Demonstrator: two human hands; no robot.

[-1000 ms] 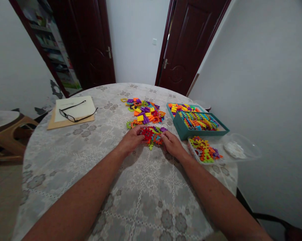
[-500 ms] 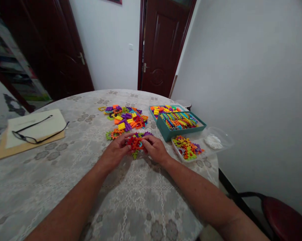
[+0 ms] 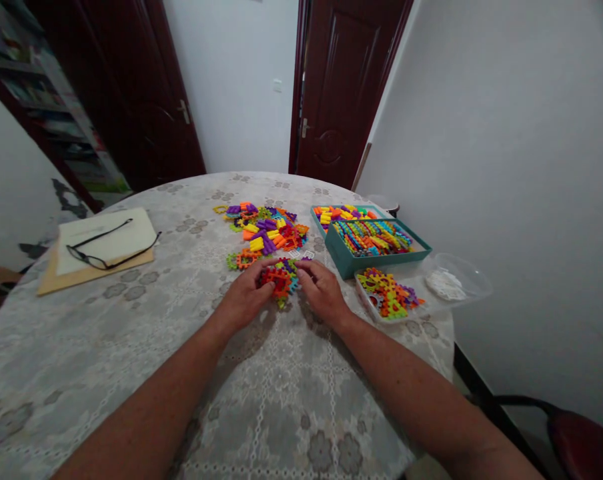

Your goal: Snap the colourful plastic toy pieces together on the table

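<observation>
My left hand (image 3: 248, 295) has its thumb and fingers closed on a red toothed toy gear (image 3: 277, 283), above the tablecloth. Orange, green and blue gear pieces sit against the red one and look joined to it. My right hand (image 3: 322, 291) is at the right side of this cluster, fingers curled and pressed together by a purple and green gear piece (image 3: 287, 267). What lies between those fingertips is too small to make out. Just beyond both hands lies a loose pile of toy gears and yellow, purple and orange pegs (image 3: 269, 235).
To the right stand a teal box (image 3: 342, 265) of colourful pieces, its second tray behind it (image 3: 376, 212), and a clear tub (image 3: 369, 305) of gears. A clear lid (image 3: 474, 280) holds white pieces. Glasses (image 3: 97, 263) rest on papers (image 3: 131, 227) at left. A red chair (image 3: 586, 440) stands lower right.
My right thumb has come off the red gear and shifted to the cluster's far right side. The left hand keeps its hold. The camera view has swung slightly left.
</observation>
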